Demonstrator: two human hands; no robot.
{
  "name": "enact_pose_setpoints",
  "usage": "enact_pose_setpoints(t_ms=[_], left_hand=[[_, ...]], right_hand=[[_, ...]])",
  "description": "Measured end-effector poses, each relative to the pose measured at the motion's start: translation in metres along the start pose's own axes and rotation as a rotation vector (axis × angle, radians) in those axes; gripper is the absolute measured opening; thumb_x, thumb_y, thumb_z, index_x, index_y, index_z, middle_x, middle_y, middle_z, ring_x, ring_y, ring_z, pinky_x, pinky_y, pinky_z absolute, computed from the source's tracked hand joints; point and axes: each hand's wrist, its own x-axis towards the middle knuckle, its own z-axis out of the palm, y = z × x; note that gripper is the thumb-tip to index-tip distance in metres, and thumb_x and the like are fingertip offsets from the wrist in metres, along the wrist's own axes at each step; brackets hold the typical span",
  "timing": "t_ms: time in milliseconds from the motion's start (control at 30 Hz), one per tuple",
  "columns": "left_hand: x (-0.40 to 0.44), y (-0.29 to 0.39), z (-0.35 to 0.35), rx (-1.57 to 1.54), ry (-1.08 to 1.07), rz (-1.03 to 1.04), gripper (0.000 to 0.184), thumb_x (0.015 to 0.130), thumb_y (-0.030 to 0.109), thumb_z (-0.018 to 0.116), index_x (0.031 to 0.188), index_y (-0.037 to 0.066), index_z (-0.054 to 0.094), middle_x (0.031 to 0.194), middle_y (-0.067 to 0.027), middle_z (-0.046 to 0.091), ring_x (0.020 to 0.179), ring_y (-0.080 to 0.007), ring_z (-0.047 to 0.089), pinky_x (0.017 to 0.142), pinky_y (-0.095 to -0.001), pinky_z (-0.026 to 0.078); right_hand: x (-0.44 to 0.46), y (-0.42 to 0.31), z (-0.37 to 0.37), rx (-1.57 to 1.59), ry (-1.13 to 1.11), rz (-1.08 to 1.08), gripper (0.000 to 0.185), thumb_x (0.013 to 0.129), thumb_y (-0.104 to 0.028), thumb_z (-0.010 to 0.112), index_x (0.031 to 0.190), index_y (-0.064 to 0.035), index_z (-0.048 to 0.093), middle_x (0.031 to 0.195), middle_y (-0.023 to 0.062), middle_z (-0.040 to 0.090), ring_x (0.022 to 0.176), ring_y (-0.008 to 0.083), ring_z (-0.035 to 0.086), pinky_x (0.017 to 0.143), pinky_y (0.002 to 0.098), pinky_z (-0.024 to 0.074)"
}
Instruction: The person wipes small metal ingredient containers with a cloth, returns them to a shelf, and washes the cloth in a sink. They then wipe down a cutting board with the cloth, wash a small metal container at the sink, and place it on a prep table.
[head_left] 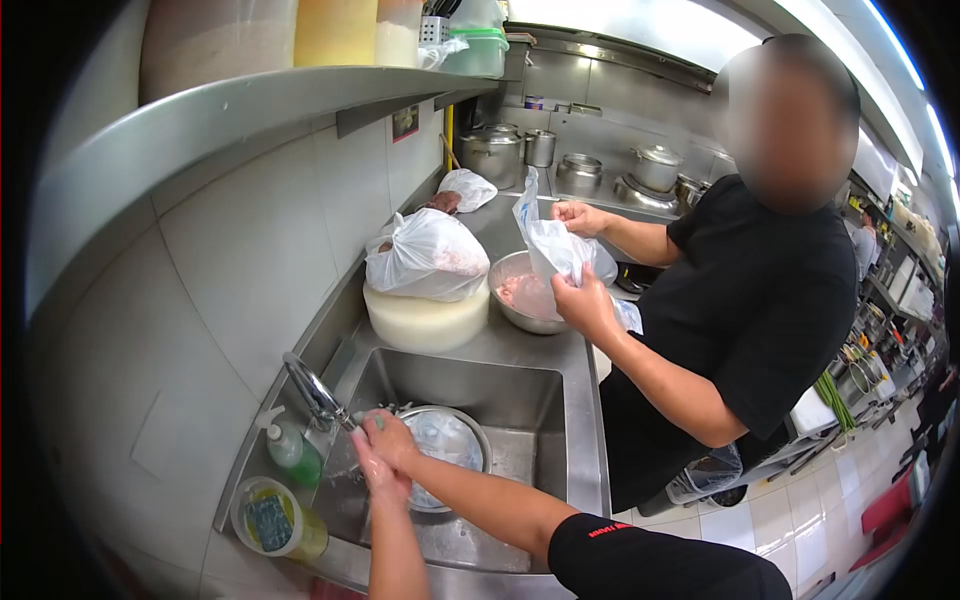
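Both of my hands are together under the metal faucet (318, 392) at the sink's left side. My left hand (376, 470) looks wet, its visible fingers stretched up toward the spout. Across it lies my right hand (393, 440), its fingers wrapped over the left one and hiding part of it. Just right of my hands, a round metal bowl (486, 462) sits in the sink (535, 450), with a clear plastic bag (440, 440) inside it.
A green soap bottle (294, 455) and a tub (308, 540) holding a sponge (268, 522) stand left. Behind, a white bag (428, 255) rests on a thick round board (425, 318). A co-worker (760, 300) handles a plastic bag (560, 245) over a bowl (530, 322). A shelf (250, 105) overhangs.
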Motion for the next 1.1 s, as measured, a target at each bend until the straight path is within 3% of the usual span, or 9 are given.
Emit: enact_pose_setpoints(t_ms=[100, 133, 267, 367, 500, 533, 633, 833, 1100], left_hand=[[0.053, 0.018, -0.065, 0.071, 0.254, -0.051, 0.065, 0.089, 0.063, 0.051, 0.125, 0.008, 0.050, 0.117, -0.0124, 0.058, 0.103, -0.0302, 0.060, 0.085, -0.0464, 0.052], [0.085, 0.015, -0.124, 0.083, -0.337, -0.011, 0.053, 0.088, 0.058, 0.056, 0.110, 0.009, 0.055, 0.112, -0.0119, 0.058, 0.101, -0.0287, 0.061, 0.084, -0.0460, 0.052], [-0.033, 0.001, 0.028, 0.112, 0.258, 0.067, 0.059, 0.095, 0.054, 0.048, 0.132, 0.008, 0.052, 0.130, -0.0129, 0.054, 0.117, -0.0255, 0.056, 0.097, -0.0431, 0.046], [-0.037, 0.000, 0.034, 0.140, 0.416, 0.146, 0.069, 0.097, 0.058, 0.042, 0.143, 0.006, 0.042, 0.139, -0.0135, 0.049, 0.124, -0.0269, 0.051, 0.103, -0.0428, 0.041], [-0.007, 0.028, -0.003, 0.045, 0.145, 0.005, 0.083, 0.090, 0.071, 0.041, 0.143, 0.007, 0.041, 0.135, -0.0137, 0.051, 0.122, -0.0292, 0.052, 0.101, -0.0456, 0.042], [-0.011, 0.026, -0.006, 0.045, 0.148, -0.015, 0.085, 0.086, 0.076, 0.043, 0.139, 0.009, 0.044, 0.133, -0.0149, 0.053, 0.121, -0.0310, 0.053, 0.099, -0.0459, 0.045], [-0.034, 0.015, -0.017, -0.061, -0.111, -0.197, 0.081, 0.084, 0.076, 0.048, 0.134, 0.013, 0.048, 0.126, -0.0126, 0.057, 0.115, -0.0312, 0.057, 0.094, -0.0499, 0.048], [-0.033, 0.028, -0.043, 0.246, -0.257, -0.318, 0.062, 0.080, 0.063, 0.065, 0.118, 0.016, 0.055, 0.101, -0.0054, 0.065, 0.088, -0.0239, 0.065, 0.063, -0.0399, 0.054], [-0.025, 0.025, -0.038, 0.680, -0.184, -0.351, 0.042, 0.079, 0.020, 0.071, 0.116, 0.014, 0.054, 0.093, -0.0038, 0.062, 0.071, -0.0197, 0.059, 0.049, -0.0328, 0.044]], right_hand=[[-0.010, 0.023, 0.029, -0.188, 0.021, -0.035, 0.049, 0.094, -0.045, 0.048, 0.117, -0.0043, 0.062, 0.106, 0.0277, 0.065, 0.106, 0.0452, 0.060, 0.093, 0.0512, 0.0455], [-0.020, 0.000, 0.011, -0.145, -0.075, -0.089, 0.054, 0.092, -0.047, 0.050, 0.109, 0.0016, 0.063, 0.102, 0.0306, 0.065, 0.102, 0.0449, 0.061, 0.088, 0.0482, 0.0483], [-0.001, -0.008, -0.014, -0.307, -0.083, 0.009, 0.050, 0.089, -0.045, 0.058, 0.105, 0.0010, 0.066, 0.101, 0.0286, 0.066, 0.095, 0.0407, 0.065, 0.083, 0.0454, 0.0503], [-0.008, -0.004, -0.023, 0.220, -0.312, 0.020, 0.054, 0.087, -0.045, 0.062, 0.115, 0.0020, 0.065, 0.104, 0.0215, 0.068, 0.096, 0.0297, 0.066, 0.085, 0.0398, 0.0501], [-0.026, -0.019, -0.028, -0.031, -0.464, 0.079, 0.060, 0.083, -0.043, 0.065, 0.120, 0.0040, 0.062, 0.111, 0.0175, 0.067, 0.102, 0.0249, 0.063, 0.087, 0.0356, 0.0491], [-0.027, -0.010, -0.017, -0.163, -0.231, -0.136, 0.056, 0.081, -0.043, 0.068, 0.113, 0.0036, 0.065, 0.109, 0.0183, 0.068, 0.100, 0.0273, 0.065, 0.087, 0.0367, 0.0493], [-0.024, -0.036, -0.043, -0.234, -0.526, -0.076, 0.050, 0.079, -0.040, 0.070, 0.105, 0.0034, 0.065, 0.108, 0.0191, 0.068, 0.096, 0.0299, 0.066, 0.086, 0.0377, 0.0499], [-0.009, 0.006, -0.027, 0.530, -0.685, 0.120, 0.028, 0.083, -0.018, 0.065, 0.106, -0.0020, 0.066, 0.102, 0.0108, 0.069, 0.088, 0.0219, 0.066, 0.077, 0.0330, 0.0515], [0.018, 0.005, -0.020, -0.115, -0.579, -0.210, 0.022, 0.084, -0.016, 0.065, 0.100, -0.0021, 0.069, 0.085, 0.0116, 0.069, 0.080, 0.0153, 0.061, 0.071, 0.0341, 0.0493]])
